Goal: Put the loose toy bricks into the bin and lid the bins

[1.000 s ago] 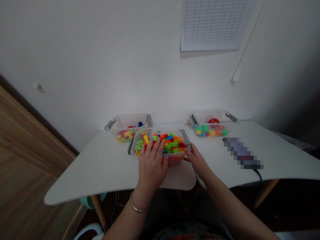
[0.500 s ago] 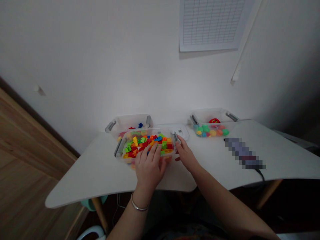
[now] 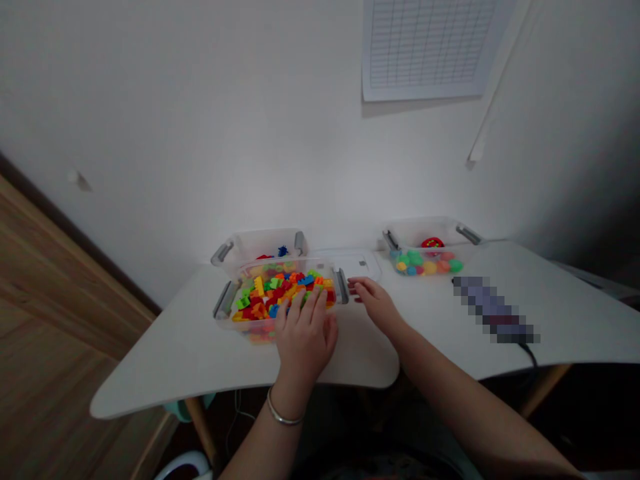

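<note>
Left fingers (image 3: 313, 308) spread over bricks (image 3: 280, 292) in clear bin (image 3: 285, 261), right fingers (image 3: 358, 288) together by handle (image 3: 341, 287); shoving into rear bin (image 3: 260, 240) risks spilling.

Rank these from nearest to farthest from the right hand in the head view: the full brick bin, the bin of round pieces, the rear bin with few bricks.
From the right hand:
1. Full clear bin of plastic bricks: directly left, its grey handle just beside the fingertips.
2. Clear bin of round pieces: ahead and to the right.
3. Rear clear bin of bricks: far left, behind the full bin.

Head-worn view, facing forward and down, close above a white desk (image 3: 165, 347)
</note>
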`<state>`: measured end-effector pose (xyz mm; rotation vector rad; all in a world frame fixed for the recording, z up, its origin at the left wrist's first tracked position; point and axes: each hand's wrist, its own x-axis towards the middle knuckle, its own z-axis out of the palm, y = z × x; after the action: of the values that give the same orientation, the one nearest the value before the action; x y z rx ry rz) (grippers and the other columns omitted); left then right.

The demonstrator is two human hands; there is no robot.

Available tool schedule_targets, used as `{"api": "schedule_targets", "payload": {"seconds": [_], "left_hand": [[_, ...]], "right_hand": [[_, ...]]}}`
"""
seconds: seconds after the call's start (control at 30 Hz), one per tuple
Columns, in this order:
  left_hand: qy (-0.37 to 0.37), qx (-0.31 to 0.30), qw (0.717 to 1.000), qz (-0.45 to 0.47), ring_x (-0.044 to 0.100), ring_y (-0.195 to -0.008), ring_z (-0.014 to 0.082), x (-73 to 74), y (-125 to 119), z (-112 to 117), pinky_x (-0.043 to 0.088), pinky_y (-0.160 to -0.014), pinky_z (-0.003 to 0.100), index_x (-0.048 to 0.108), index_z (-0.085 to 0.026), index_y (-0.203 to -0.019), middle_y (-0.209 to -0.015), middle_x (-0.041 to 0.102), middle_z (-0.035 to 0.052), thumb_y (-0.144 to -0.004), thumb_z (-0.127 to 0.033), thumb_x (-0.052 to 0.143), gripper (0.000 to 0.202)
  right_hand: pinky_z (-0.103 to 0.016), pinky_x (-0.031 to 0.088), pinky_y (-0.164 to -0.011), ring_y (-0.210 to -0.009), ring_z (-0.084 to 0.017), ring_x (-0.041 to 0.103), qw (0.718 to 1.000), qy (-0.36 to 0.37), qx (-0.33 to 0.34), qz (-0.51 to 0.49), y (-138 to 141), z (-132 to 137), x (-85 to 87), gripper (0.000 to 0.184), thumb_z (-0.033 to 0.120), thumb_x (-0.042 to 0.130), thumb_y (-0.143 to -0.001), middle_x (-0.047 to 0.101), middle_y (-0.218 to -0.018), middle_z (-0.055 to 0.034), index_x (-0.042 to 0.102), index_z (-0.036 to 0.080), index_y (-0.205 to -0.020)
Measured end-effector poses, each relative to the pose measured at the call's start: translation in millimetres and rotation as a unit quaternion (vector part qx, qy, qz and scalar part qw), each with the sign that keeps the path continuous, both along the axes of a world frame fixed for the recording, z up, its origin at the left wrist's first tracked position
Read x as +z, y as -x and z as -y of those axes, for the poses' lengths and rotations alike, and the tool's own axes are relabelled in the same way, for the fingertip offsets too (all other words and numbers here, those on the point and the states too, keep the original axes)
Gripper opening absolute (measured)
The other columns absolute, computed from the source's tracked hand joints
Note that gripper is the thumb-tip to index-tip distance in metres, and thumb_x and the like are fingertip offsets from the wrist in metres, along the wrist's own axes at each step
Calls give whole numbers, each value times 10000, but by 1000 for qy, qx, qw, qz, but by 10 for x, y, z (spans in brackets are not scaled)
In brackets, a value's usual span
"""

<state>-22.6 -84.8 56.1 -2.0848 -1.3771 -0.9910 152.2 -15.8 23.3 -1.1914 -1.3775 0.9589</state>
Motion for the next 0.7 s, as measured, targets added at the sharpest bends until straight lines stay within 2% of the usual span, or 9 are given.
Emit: {"api": "schedule_targets", "payload": {"seconds": [0.07,0.1,0.17,0.27,0.4,0.47,0.7], "left_hand": [[1,3,1000,1,556,-1135,285,-1,8,4,310,-1001,460,600,-198,-1216,-1238,642,72,-838,-289,543,393],[1,5,1000,2,556,-1137,286,-1,10,6,308,-1001,462,599,-199,-1216,-1239,641,70,-837,-288,544,393],[-3,5,1000,1,558,-1136,287,-1,11,7,306,-1001,464,600,-202,-1216,-1237,643,66,-837,-285,546,392],[-5,2,1000,-2,561,-1134,287,-4,13,3,305,-1002,464,606,-204,-1206,-1231,647,57,-839,-282,547,379],[-6,1,1000,-1,557,-1140,289,-13,14,-10,299,-1014,471,615,-212,-1194,-1238,643,55,-842,-287,546,366],[-4,0,1000,2,556,-1142,288,-17,13,-18,294,-1024,475,621,-220,-1186,-1237,644,57,-843,-291,543,358],[-19,-4,1000,-4,566,-1124,279,-26,13,-31,268,-1057,484,640,-234,-1149,-1217,656,42,-842,-292,546,326]], "right_hand": [[-392,464,-919,-1009,-205,594,977,-94,-80,176,-221,-158,-21,277,304,508,-819,664,-1071,-86,659,190,-1021],[-393,427,-967,-1045,-211,579,956,-108,-94,255,-319,-230,-29,273,255,502,-820,664,-1082,-100,665,173,-1023],[-365,402,-982,-1043,-212,576,913,-94,-86,388,-464,-339,-49,251,198,503,-823,670,-1071,-107,682,153,-993],[-315,412,-929,-1022,-208,577,856,-72,-74,507,-553,-426,-92,235,192,490,-860,675,-1051,-97,694,159,-972],[-291,412,-877,-1024,-212,571,805,-74,-53,587,-577,-509,-131,273,177,440,-901,669,-1036,-118,692,159,-1003],[-288,410,-866,-1012,-212,576,790,-71,-32,608,-593,-552,-124,281,149,435,-895,665,-1033,-129,691,153,-1010],[-272,412,-832,-965,-201,586,784,-72,-12,617,-596,-583,-65,252,145,456,-875,661,-991,-128,692,140,-961]]}}
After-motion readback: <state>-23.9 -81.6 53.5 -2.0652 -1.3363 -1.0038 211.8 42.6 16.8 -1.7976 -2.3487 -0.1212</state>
